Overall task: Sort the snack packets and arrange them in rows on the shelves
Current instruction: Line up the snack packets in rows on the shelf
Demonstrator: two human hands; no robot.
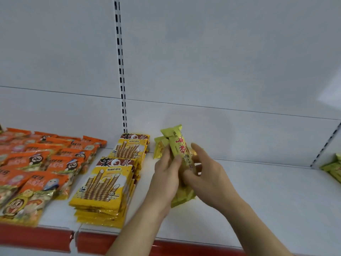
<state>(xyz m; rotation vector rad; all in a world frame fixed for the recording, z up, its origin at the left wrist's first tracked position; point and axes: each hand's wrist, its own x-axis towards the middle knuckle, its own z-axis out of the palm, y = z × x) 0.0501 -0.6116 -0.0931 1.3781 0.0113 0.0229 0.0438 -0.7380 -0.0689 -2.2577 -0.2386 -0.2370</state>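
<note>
We hold a bunch of long yellow-green snack packets (181, 154) between both hands, just above the white shelf (267, 196), to the right of the yellow stacks. Our left hand (166, 174) wraps the left side of the bunch, thumb laid across the front of the top packet, fingers curled behind. Our right hand (206, 174) closes on the right side, fingers bent round the packets' edge. The top packet stands nearly upright, leaning a little left, with red characters down its face; its upper crimped end rises above our fingers. Another packet end (158, 146) of the same colour shows behind and to the left, and the lower ends (182, 199) stick out below our palms, near the shelf surface; we cannot tell whether they touch it.

To the left lie two stacks of yellow wafer-roll packets (105, 183), one near and one far (132, 146), in a row running back to the wall. Further left, orange snack packets (36, 163) overlap in rows. At the far right edge lie more green packets (333, 169). A red price strip (96, 242) runs along the shelf's near edge.
</note>
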